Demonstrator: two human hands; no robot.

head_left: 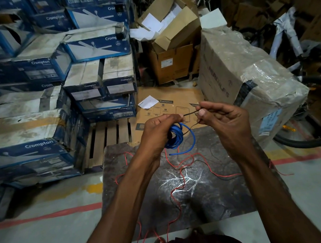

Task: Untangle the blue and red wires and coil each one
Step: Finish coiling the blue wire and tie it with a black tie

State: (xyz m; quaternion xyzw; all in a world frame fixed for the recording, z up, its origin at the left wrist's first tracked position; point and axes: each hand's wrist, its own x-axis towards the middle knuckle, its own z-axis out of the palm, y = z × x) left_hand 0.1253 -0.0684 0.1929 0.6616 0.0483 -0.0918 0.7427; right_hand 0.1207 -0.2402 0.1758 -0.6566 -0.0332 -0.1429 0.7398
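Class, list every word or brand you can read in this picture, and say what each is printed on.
"Crompton": blue boxes stacked on the left.
"Crompton": flat cardboard sheet on the floor.
"HERCULES", sideways: plastic-wrapped carton.
Too small to read: white label on the brown box; blue label on the carton.

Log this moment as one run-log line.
left hand: grips blue wire coil | right hand: pinches thin dark strand | red wire: loose, uncoiled on dark slab
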